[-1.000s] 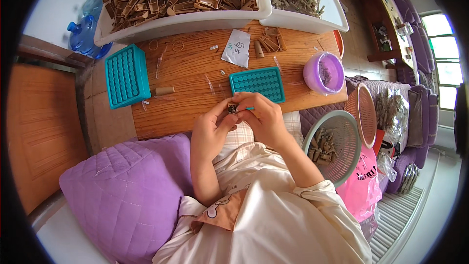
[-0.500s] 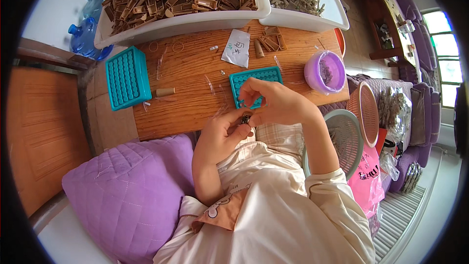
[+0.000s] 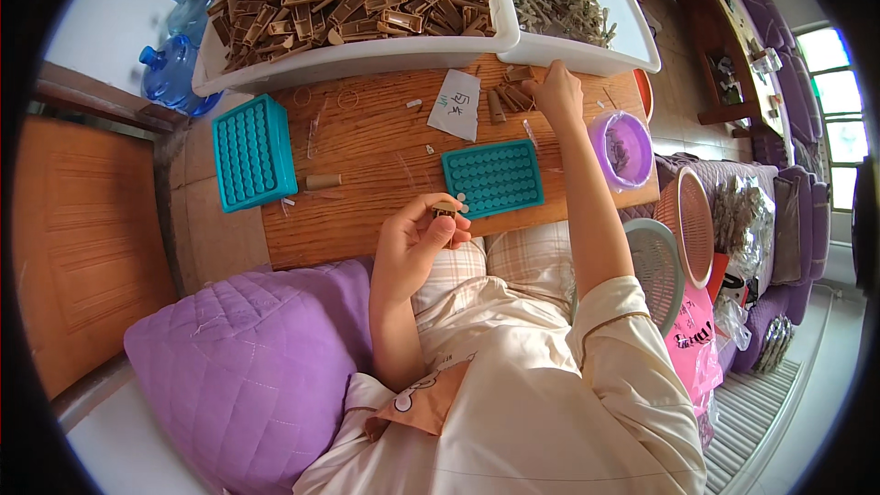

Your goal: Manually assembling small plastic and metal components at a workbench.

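My left hand (image 3: 410, 246) is closed near the table's front edge, thumb and fingers pinching a small brown plastic casing (image 3: 444, 210) with a dark inside. My right hand (image 3: 559, 94) is stretched far forward, at the small group of loose brown plastic casings (image 3: 513, 92) below the white bins. Its fingertips are hidden behind the hand, so whether it grips a piece does not show. Between the hands, nearer the left one, lies a teal tray (image 3: 495, 176) with rows of round cavities. A few small white discs (image 3: 462, 203) sit at its left edge.
A large white bin (image 3: 367, 44) of brown casings and another white bin (image 3: 632, 41) of metallic clips stand at the back. A second teal tray (image 3: 249, 154), a single brown casing (image 3: 323, 181), a paper note (image 3: 456, 105) and a purple tub (image 3: 598, 142) are on the table (image 3: 376, 170).
My right hand has left the left hand and reached forward to the loose brown casings. The left hand still holds its piece, now turned more upright, and the near teal tray is uncovered.
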A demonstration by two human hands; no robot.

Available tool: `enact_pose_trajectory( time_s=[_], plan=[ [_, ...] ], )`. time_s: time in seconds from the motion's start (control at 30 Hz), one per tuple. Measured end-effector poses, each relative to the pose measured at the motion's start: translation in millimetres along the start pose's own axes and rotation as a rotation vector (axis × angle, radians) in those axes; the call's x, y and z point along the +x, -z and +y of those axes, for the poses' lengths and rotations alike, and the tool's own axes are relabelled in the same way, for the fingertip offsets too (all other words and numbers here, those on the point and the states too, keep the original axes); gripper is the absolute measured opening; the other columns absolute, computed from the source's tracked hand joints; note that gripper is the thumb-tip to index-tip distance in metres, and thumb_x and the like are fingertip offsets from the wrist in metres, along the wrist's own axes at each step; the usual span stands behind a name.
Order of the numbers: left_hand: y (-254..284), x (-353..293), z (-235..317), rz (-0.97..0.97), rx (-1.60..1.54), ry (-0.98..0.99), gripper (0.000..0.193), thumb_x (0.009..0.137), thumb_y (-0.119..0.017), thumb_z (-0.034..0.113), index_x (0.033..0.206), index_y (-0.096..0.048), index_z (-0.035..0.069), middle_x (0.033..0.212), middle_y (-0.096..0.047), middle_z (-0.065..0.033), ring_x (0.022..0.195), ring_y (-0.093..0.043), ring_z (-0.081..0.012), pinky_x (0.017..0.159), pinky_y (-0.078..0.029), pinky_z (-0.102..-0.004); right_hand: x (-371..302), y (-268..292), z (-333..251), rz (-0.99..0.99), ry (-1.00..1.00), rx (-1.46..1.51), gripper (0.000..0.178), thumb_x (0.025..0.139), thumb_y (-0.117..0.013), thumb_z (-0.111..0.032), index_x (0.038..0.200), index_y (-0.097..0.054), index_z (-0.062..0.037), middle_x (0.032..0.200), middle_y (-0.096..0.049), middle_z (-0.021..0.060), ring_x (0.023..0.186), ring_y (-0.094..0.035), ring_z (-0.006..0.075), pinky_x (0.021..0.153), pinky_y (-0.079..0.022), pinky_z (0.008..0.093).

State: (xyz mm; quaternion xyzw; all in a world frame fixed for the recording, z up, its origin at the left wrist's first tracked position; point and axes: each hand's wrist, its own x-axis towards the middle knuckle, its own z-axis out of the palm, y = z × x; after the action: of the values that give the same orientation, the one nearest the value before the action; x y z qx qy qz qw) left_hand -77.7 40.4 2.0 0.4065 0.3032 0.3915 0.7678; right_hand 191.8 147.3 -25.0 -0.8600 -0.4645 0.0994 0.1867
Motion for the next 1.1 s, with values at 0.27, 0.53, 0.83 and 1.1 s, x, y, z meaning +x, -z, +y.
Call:
enact_pose_trajectory(
  time_s=[0.27, 0.53, 0.83, 1.1],
  plan=[
    [-3.6, 3.6, -4.0, -0.027, -0.039, -0.023, 0.028, 0.082, -0.057, 0.02, 0.1, -0.052, -0.001, 0.078, -0.058, -0.0082, 0.068, -0.056, -0.0108, 0.061, -0.046, -0.0217, 6.8, 3.7, 10.6, 0.04, 0.042, -0.147, 0.032, 0.07, -0.06, -0.015, 0.095, -0.051, 0.0023, 0.084, -0.058, 0.024, 0.079, -0.056, 0.0402, 0.071, -0.046, 0.0428],
    [-10.9, 3.2, -10.4, 0.083, -0.304, -0.057, 0.036, 0.088, -0.045, 0.025, 0.115, -0.04, 0.002, 0.099, -0.054, -0.0131, 0.084, -0.059, -0.0205, 0.074, -0.049, -0.0294, -110.6, 68.1, -54.3, 0.016, 0.172, 0.867, 0.019, 0.073, -0.059, -0.003, 0.092, -0.058, 0.001, 0.076, -0.061, 0.0073, 0.073, -0.059, 0.0099, 0.06, -0.045, 0.0209],
    [-24.9, 4.3, -17.5, 0.172, -0.398, -0.329, 0.036, 0.086, -0.05, 0.022, 0.113, -0.044, 0.0, 0.107, -0.052, -0.013, 0.098, -0.053, -0.021, 0.082, -0.046, -0.0327, -196.7, 59.9, -67.8, -0.243, 0.157, 1.326, 0.022, 0.071, -0.057, 0.011, 0.09, -0.049, 0.003, 0.091, -0.052, 0.0064, 0.09, -0.054, 0.0123, 0.069, -0.049, 0.0201],
    [-29.5, 1.5, -14.4, 0.293, -0.391, -0.342, 0.034, 0.084, -0.053, 0.018, 0.112, -0.046, 0.0, 0.104, -0.055, -0.0135, 0.098, -0.053, -0.0203, 0.083, -0.045, -0.0313, -202.4, 52.9, -62.5, -0.263, 0.087, 0.978, 0.023, 0.072, -0.058, 0.01, 0.092, -0.051, 0.0038, 0.092, -0.055, 0.0067, 0.086, -0.054, 0.0107, 0.072, -0.045, 0.0204]
  ],
)
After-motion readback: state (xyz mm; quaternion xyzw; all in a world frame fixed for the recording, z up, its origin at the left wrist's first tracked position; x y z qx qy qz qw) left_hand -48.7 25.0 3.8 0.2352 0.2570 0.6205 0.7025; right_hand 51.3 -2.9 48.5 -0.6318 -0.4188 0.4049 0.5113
